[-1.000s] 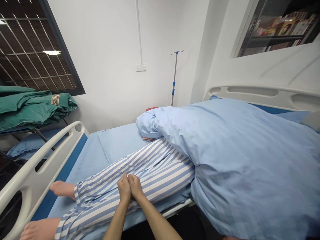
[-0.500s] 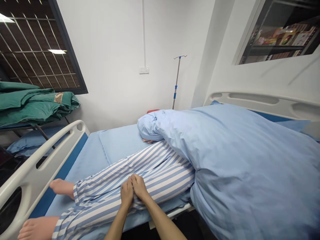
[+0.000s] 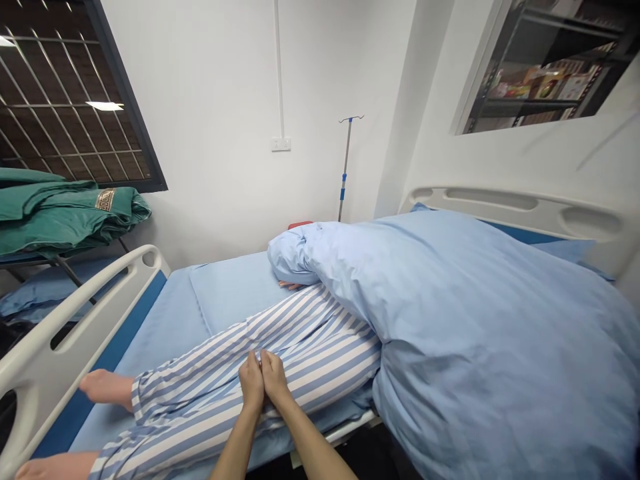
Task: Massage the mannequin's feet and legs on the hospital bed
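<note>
My left hand and my right hand are closed and pressed side by side above the striped trousers. Their curled fingers hide whatever they hold, if anything. I cannot tell whether they touch the cloth. The blue-and-white trousers are on a figure lying on the bed, apparently a manikin. One bare foot rests near the footboard; the other foot is partly cut off by the frame. A light-blue quilt covers the upper body, and a few fingertips show under its edge.
The footboard stands at the left and the headboard at the back right. An IV pole rises behind the bed. Green folded fabric lies on a stand at the left. The quilt hangs over the bed's near side.
The view has turned slightly, so the bed and room sit further left in the picture. My hands have come a little closer together and stay closed over the legs.
</note>
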The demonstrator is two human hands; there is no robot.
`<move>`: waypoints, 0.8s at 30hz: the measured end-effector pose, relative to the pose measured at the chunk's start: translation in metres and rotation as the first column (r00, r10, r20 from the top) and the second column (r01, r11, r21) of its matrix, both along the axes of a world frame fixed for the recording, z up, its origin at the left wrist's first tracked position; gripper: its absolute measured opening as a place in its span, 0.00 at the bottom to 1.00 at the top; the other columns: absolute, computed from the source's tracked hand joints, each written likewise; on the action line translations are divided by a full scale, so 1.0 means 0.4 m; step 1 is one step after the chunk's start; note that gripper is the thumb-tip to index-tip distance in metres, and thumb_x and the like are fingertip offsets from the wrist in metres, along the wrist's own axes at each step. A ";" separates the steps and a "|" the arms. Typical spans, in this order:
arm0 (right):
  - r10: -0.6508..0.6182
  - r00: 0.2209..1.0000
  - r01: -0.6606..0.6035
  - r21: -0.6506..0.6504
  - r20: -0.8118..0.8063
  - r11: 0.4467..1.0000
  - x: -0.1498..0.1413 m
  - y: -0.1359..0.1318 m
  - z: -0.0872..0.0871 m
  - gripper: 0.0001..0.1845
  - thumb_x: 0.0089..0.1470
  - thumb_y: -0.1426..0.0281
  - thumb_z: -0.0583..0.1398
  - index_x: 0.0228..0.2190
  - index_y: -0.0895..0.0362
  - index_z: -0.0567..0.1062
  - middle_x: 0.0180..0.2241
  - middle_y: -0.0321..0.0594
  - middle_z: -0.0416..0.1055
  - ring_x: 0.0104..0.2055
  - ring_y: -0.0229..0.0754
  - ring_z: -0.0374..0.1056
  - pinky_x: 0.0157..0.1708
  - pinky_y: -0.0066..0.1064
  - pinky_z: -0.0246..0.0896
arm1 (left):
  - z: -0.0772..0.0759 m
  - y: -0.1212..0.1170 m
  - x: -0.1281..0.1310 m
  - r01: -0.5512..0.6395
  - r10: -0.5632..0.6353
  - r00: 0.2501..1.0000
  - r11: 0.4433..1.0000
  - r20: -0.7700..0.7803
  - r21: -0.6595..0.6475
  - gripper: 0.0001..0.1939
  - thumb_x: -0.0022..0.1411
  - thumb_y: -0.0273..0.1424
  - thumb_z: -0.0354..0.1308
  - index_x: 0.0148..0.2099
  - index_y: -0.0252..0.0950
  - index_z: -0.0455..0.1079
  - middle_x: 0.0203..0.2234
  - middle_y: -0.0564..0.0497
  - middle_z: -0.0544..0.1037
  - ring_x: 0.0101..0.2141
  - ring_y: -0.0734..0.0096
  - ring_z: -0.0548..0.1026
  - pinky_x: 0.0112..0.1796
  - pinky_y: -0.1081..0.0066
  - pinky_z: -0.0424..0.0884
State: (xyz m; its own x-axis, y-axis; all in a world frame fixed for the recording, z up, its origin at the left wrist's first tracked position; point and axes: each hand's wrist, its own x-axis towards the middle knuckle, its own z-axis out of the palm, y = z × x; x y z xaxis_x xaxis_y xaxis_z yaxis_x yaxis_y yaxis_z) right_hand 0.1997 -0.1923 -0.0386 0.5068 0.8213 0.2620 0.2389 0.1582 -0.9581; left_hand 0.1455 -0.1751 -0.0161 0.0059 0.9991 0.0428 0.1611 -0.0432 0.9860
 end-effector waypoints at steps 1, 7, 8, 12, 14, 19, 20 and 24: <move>-0.015 1.000 0.015 -0.010 0.002 1.000 0.000 0.001 -0.002 0.22 0.57 0.62 0.45 0.16 0.56 0.61 0.18 0.33 0.61 0.23 0.35 0.55 0.25 0.26 0.49 | -0.014 -0.005 -0.005 0.010 -0.009 0.999 1.000 -0.035 0.012 0.24 0.56 0.48 0.43 0.16 0.37 0.57 0.12 0.53 0.63 0.18 0.74 0.61 0.23 0.72 0.57; -0.016 0.994 0.024 -0.074 0.106 0.997 0.009 -0.002 0.038 0.22 0.57 0.63 0.46 0.16 0.57 0.63 0.17 0.34 0.62 0.22 0.35 0.56 0.24 0.26 0.46 | -0.044 -0.008 -0.016 0.094 -0.092 0.988 0.995 -0.126 0.012 0.26 0.58 0.48 0.40 0.22 0.35 0.67 0.19 0.46 0.74 0.24 0.66 0.69 0.28 0.70 0.62; -0.004 0.989 0.015 -0.078 0.147 0.997 0.012 -0.005 0.048 0.22 0.58 0.63 0.45 0.17 0.57 0.64 0.17 0.34 0.63 0.22 0.34 0.56 0.23 0.26 0.46 | -0.042 -0.006 -0.015 0.113 -0.113 0.984 0.994 -0.141 -0.007 0.26 0.58 0.47 0.40 0.23 0.35 0.68 0.20 0.45 0.74 0.25 0.66 0.70 0.28 0.70 0.63; 0.042 0.973 -0.023 -0.085 0.229 0.996 0.023 -0.018 0.058 0.23 0.59 0.63 0.44 0.18 0.57 0.66 0.18 0.35 0.64 0.22 0.34 0.56 0.24 0.25 0.45 | -0.042 -0.008 -0.016 0.132 -0.137 0.974 0.991 -0.180 -0.037 0.24 0.59 0.45 0.41 0.26 0.35 0.69 0.23 0.45 0.75 0.27 0.65 0.71 0.29 0.70 0.63; 0.046 0.974 -0.026 -0.091 0.222 0.996 0.029 -0.022 0.045 0.23 0.59 0.63 0.44 0.18 0.58 0.66 0.18 0.36 0.65 0.23 0.34 0.57 0.24 0.25 0.46 | -0.042 -0.012 -0.013 0.118 -0.120 0.983 0.993 -0.141 -0.024 0.24 0.58 0.46 0.42 0.23 0.35 0.67 0.21 0.46 0.74 0.26 0.66 0.70 0.29 0.70 0.62; 0.054 0.987 -0.043 -0.075 0.152 0.996 0.046 -0.017 0.021 0.23 0.58 0.64 0.44 0.16 0.57 0.63 0.17 0.34 0.61 0.22 0.34 0.56 0.24 0.25 0.46 | 0.000 -0.008 0.024 0.036 -0.028 0.995 0.996 0.093 -0.086 0.22 0.56 0.45 0.45 0.16 0.38 0.52 0.10 0.56 0.59 0.16 0.76 0.58 0.21 0.73 0.57; 0.046 0.992 -0.039 -0.060 0.120 0.997 0.049 -0.015 0.022 0.23 0.58 0.64 0.44 0.15 0.57 0.62 0.16 0.34 0.61 0.21 0.34 0.56 0.24 0.25 0.47 | 0.012 -0.005 0.035 0.039 -0.026 0.990 0.995 0.137 -0.088 0.22 0.56 0.45 0.45 0.16 0.38 0.50 0.10 0.58 0.55 0.16 0.77 0.55 0.21 0.74 0.55; -0.008 1.000 0.009 -0.011 0.021 1.000 0.057 -0.012 0.027 0.21 0.57 0.64 0.44 0.16 0.56 0.61 0.18 0.34 0.61 0.23 0.35 0.56 0.25 0.26 0.49 | 0.028 0.000 0.059 0.043 -0.040 0.991 0.999 0.127 -0.025 0.23 0.56 0.46 0.45 0.16 0.38 0.49 0.10 0.58 0.55 0.16 0.77 0.56 0.22 0.74 0.56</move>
